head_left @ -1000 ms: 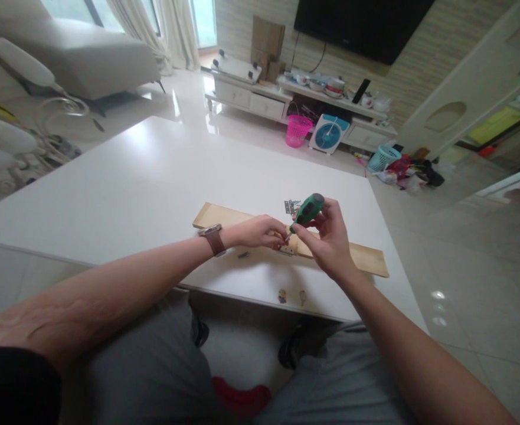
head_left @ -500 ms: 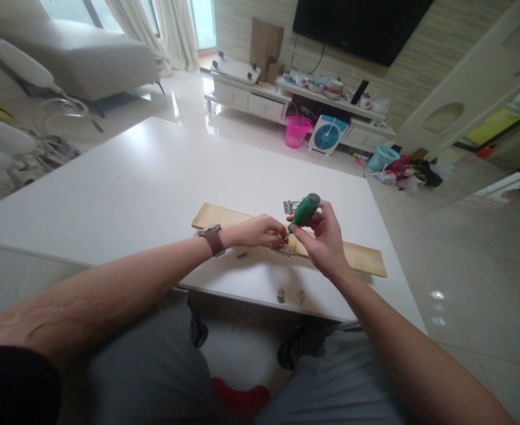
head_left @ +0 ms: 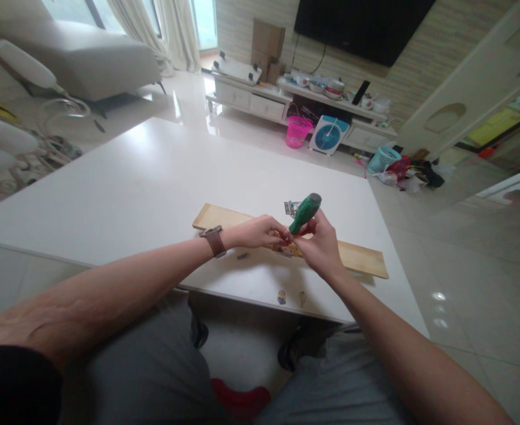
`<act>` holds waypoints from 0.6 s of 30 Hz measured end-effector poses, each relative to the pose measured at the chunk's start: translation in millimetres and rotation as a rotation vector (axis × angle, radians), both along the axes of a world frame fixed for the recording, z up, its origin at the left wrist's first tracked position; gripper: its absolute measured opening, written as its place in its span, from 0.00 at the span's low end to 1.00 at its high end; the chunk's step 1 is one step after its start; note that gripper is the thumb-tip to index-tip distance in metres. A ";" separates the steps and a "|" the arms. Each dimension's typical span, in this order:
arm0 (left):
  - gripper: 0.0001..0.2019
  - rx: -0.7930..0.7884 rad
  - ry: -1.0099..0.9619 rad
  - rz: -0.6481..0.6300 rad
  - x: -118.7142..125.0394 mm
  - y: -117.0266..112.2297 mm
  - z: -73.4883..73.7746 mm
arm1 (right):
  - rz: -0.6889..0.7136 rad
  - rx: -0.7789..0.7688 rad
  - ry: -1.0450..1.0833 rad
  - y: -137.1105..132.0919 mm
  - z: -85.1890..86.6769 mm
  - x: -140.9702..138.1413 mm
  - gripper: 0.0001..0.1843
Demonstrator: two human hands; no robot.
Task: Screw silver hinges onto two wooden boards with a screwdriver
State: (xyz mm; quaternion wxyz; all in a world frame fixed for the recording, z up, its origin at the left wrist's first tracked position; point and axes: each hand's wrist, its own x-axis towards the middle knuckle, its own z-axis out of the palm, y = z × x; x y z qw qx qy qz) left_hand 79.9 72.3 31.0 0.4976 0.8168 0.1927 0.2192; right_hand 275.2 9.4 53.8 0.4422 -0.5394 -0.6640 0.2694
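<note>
A long pale wooden board point(head_left: 357, 258) lies across the near part of the white table point(head_left: 153, 177). My right hand point(head_left: 319, 242) is closed round a green-handled screwdriver point(head_left: 304, 213), tilted with its tip down at the board's near edge. My left hand point(head_left: 257, 231), with a brown watch at the wrist, pinches something small at the screwdriver's tip, where a metal hinge plate point(head_left: 287, 250) partly shows. What the fingers pinch is too small to make out.
A spare metal hinge point(head_left: 290, 207) lies just behind the board. A small dark piece point(head_left: 242, 255) lies on the table near my left wrist. Two small stickers point(head_left: 281, 296) sit on the table's near edge. Beyond are a TV shelf, pink basket point(head_left: 297, 130) and fan.
My right hand has dropped a little and closed lower round the screwdriver, drawing nearer my left fingers. The board and left hand have stayed in place.
</note>
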 end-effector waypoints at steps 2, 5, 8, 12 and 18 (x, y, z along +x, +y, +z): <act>0.09 -0.015 0.004 -0.019 -0.4 -0.4 2.4 | -0.002 0.009 -0.001 -0.3 -1.2 0.5 0.22; 0.09 -0.032 0.011 -0.043 -0.9 -0.7 4.9 | -0.009 0.034 -0.004 -1.2 -3.1 1.2 0.18; 0.10 -0.044 0.008 -0.056 -1.0 -0.5 4.8 | -0.021 0.051 -0.002 -3.3 -3.2 0.8 0.17; 0.08 -0.065 0.008 -0.054 -0.6 0.3 2.4 | -0.024 0.060 0.014 -6.3 -2.3 -0.9 0.18; 0.08 -0.064 0.022 -0.016 0.8 -0.2 0.9 | 0.007 0.086 0.029 -6.7 -4.9 -0.8 0.20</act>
